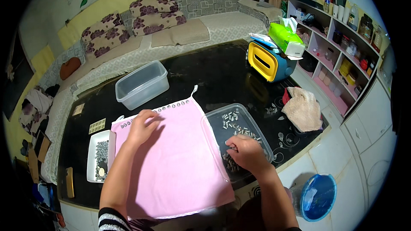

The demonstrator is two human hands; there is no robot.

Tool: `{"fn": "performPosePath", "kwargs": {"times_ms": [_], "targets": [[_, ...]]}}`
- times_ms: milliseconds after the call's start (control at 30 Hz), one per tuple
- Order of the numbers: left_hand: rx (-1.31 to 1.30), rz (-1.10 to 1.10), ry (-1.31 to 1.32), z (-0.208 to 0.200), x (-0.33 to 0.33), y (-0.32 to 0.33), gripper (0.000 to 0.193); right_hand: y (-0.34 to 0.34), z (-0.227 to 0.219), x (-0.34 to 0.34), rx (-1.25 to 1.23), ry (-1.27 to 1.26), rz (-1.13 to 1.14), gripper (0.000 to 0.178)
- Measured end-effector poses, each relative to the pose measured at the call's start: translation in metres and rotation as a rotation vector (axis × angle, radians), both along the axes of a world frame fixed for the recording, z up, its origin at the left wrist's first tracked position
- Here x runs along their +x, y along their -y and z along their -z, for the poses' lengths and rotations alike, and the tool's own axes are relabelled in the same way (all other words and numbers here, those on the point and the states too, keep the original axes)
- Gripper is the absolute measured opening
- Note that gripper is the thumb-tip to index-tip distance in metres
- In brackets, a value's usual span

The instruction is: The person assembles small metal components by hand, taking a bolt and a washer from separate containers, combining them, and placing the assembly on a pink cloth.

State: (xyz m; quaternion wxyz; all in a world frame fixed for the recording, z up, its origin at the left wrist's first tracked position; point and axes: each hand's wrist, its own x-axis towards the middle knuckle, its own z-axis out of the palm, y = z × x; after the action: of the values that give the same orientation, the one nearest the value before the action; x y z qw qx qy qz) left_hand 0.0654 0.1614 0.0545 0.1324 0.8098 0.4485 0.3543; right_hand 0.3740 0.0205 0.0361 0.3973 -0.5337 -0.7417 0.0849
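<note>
A pink cloth [180, 158] with white edging lies flat before me, a row of small shiny metal pieces [175, 105] along its far edge. My left hand [143, 126] hovers over its far left part, fingers loosely bent and apart, with nothing visible in them. My right hand [248, 152] is over a clear plastic lid [218, 132] at the cloth's right, thumb and fingers pinched together. What they hold, if anything, is hidden. Silvery small metal parts [231, 119] lie on the lid, and a darker brownish pile [231, 164] sits below my right fingertips.
On the black table, a white tray [89, 158] of small grey parts stands left and a clear plastic box [141, 85] behind. A tissue pack [284, 38] tops a yellow-blue box [263, 62] at back right. Beige cloth [303, 109] lies right; a blue bucket [319, 196] stands below.
</note>
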Motion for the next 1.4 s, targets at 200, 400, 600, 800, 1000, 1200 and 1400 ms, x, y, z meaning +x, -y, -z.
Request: {"fn": "performPosePath", "kwargs": {"times_ms": [200, 400, 600, 800, 1000, 1200, 1400], "targets": [[-0.014, -0.251, 0.061, -0.014, -0.112, 0.061, 0.019, -0.013, 0.008, -0.018, -0.058, 0.132, 0.190, 0.012], [-0.025, -0.504, 0.007, -0.017, -0.187, 0.112, 0.021, -0.028, 0.023, -0.023, -0.075, 0.237, 0.311, 0.005], [-0.208, -0.675, 0.167, 0.004, -0.243, 0.136, 0.021, -0.023, -0.004, -0.050, 0.041, -0.002, 0.288, 0.013], [-0.386, -0.686, 0.059, 0.020, -0.257, 0.140, 0.024, -0.018, 0.001, -0.098, -0.229, -0.371, -0.042, 0.013], [-0.379, -0.563, 0.023, 0.035, -0.240, 0.120, 0.025, -0.017, 0.003, -0.132, -0.507, -0.420, -0.262, 0.007], [-0.436, -0.619, -0.024, 0.030, -0.228, 0.115, 0.013, -0.013, 0.017, -0.149, -0.411, -0.298, -0.414, 0.012], [-0.322, -0.551, 0.507, 0.022, -0.213, 0.117, 0.008, -0.010, 0.012, -0.153, -0.508, -0.443, -0.392, 0.010]]}}
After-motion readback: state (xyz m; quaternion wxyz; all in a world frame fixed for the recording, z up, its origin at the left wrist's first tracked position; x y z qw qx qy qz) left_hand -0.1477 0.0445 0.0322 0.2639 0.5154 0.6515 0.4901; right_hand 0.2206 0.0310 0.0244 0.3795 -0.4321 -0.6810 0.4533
